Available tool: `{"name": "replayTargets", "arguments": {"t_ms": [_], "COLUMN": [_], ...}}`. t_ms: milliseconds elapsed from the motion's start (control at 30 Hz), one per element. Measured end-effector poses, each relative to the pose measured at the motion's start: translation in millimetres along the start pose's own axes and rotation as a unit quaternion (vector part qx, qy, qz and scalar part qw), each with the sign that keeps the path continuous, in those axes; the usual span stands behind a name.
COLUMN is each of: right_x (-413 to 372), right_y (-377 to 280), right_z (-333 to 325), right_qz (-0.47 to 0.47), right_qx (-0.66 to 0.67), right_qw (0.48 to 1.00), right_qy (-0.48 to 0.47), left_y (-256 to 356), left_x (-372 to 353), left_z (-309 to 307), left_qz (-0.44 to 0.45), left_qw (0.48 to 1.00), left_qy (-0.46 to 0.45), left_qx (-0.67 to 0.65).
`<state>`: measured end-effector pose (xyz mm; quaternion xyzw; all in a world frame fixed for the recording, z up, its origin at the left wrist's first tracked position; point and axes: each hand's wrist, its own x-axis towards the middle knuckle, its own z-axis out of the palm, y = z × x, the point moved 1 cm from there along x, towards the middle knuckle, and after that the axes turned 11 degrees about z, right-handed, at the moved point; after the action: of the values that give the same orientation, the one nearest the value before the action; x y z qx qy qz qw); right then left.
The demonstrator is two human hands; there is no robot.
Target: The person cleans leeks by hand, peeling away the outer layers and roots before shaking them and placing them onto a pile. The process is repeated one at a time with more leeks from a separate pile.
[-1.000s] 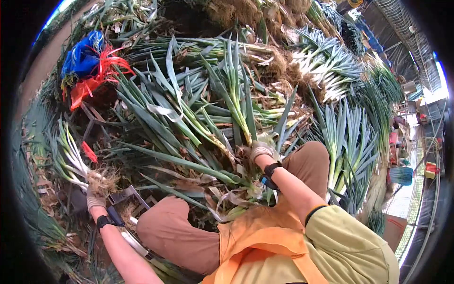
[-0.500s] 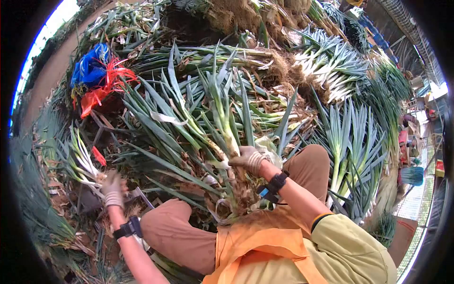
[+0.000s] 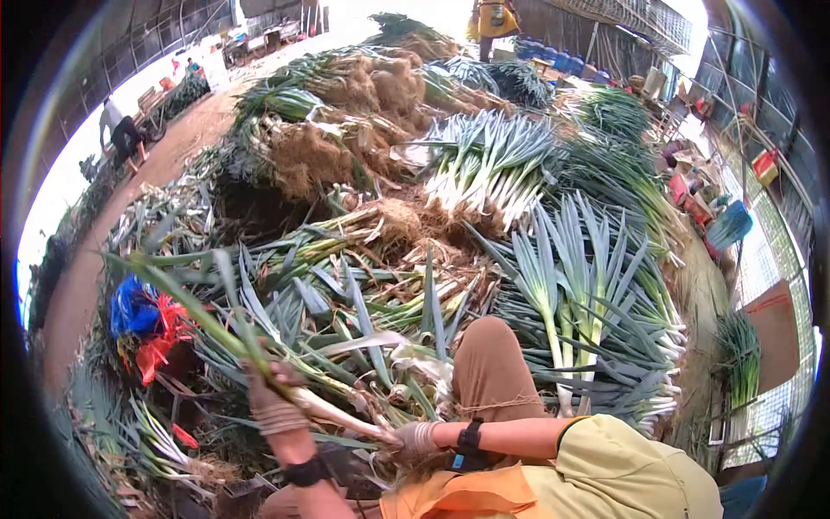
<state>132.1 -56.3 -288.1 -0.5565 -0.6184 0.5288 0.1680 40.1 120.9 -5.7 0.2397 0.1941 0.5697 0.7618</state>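
A long leek (image 3: 324, 408) lies slantwise across the front of my body, its green leaves up at the left and its white stem down toward my right hand. My left hand (image 3: 275, 398), in a knit glove, is closed round it where the leaves begin. The gloved right hand (image 3: 413, 439) is closed at the stem's lower end. Beneath and beyond both hands spread loose leeks and dry husks (image 3: 380, 342). Several trimmed leeks (image 3: 562, 303) lie to the right of my knee.
White-stemmed leeks (image 3: 493, 164) are stacked farther back, beside rooty bundles (image 3: 303, 160). Blue and red plastic strips (image 3: 156, 324) are at the left. A person (image 3: 125, 134) bends far left; another (image 3: 493, 22) stands at the back. A cardboard sheet (image 3: 772, 333) is at right.
The view has risen, showing more background. My left hand has left the small leeks at the left and now holds a leek; the right hand has moved from the upright clump to the stem's end.
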Motion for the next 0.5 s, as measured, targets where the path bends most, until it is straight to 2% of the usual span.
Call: {"name": "replayTargets", "arguments": {"t_ms": [33, 67, 133, 233, 267, 300, 333, 367, 400, 433, 467, 500], "right_x": [19, 17, 12, -4, -28, -43, -66, -66, -94, -89, -81, -75], "right_y": [47, 46, 35, -7, -45, -91, -134, -154, -191, -190, -186, -176], "right_z": [24, 23, -6, -50, -75, -96, -112, -109, -113, -101, -81, -66], "right_qz": [-0.094, -0.097, -0.065, -0.020, -0.054, -0.056, -0.006, -0.068, -0.094, -0.066, -0.039, -0.039], "right_qx": [-0.039, -0.038, -0.076, -0.127, 0.141, 0.307, 0.388, 0.270, 0.283, 0.282, 0.282, 0.282], "right_qw": [0.995, 0.994, 0.995, 0.991, 0.982, 0.949, 0.919, 0.960, 0.954, 0.957, 0.959, 0.959], "right_qy": [0.007, 0.014, 0.000, -0.029, 0.113, 0.043, -0.063, -0.030, -0.034, -0.014, 0.004, 0.005], "left_y": [17, 37, 75, 97, 92, 84, 71, 49, 27, 6, -18, -45], "left_x": [11, 8, 12, 27, 29, 30, 31, 36, 29, 9, 31, 50], "left_z": [-2, 25, 56, 47, 34, 21, 6, -20, -24, -8, -64, -148], "left_qz": [0.037, 0.058, 0.038, 0.054, 0.070, 0.082, 0.012, 0.071, 0.105, 0.117, 0.086, 0.007], "left_qw": [0.999, 0.998, 0.993, 0.990, 0.990, 0.988, 0.997, 0.994, 0.985, 0.986, 0.982, 0.991], "left_qy": [-0.026, -0.021, -0.107, -0.123, -0.085, -0.047, 0.005, 0.013, 0.074, 0.086, 0.159, 0.098], "left_qx": [0.023, 0.012, 0.015, 0.048, 0.083, 0.119, 0.082, 0.085, 0.115, 0.085, 0.059, 0.092]}}
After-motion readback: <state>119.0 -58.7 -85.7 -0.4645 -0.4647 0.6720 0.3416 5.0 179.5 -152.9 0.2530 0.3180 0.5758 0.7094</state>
